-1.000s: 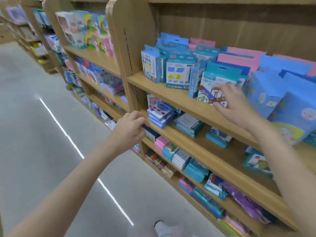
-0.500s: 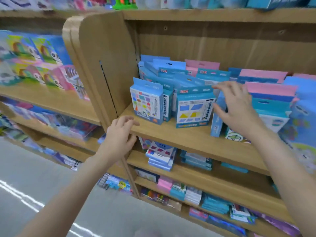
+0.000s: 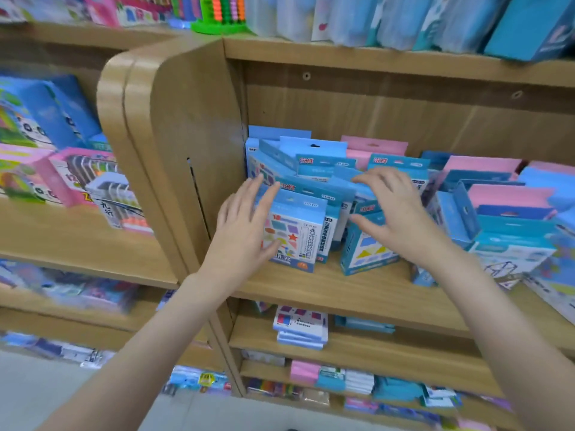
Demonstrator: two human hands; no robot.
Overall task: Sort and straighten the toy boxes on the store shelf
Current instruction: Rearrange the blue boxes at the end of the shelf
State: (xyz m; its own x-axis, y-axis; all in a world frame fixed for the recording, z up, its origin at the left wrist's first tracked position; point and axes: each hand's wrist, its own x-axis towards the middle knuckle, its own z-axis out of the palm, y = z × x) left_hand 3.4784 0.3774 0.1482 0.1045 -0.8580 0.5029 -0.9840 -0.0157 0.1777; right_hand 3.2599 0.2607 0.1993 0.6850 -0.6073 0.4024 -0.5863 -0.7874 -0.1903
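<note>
On the shelf (image 3: 357,293), the left hand (image 3: 239,234) presses straight fingers against a box (image 3: 295,234); the right hand (image 3: 401,219), fingers spread, rests on a leaning box (image 3: 367,253).

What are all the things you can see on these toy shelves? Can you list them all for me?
wooden shelf unit: one, light brown, fills the view.
blue cardboard toy boxes: many, too crowded to count, standing and leaning on the middle shelf.
white-fronted shape-picture box: one, blue edges, front left of that shelf.
blue box with yellow triangles: one, tilted, beside it.
pink cardboard boxes: several, among the blue ones.
green bead abacus: one, top shelf.
flat stacked boxes: one small pile, shelf below.
left hand: fingers straight, touching the shape-picture box.
right hand: fingers spread over the tilted box.
</note>
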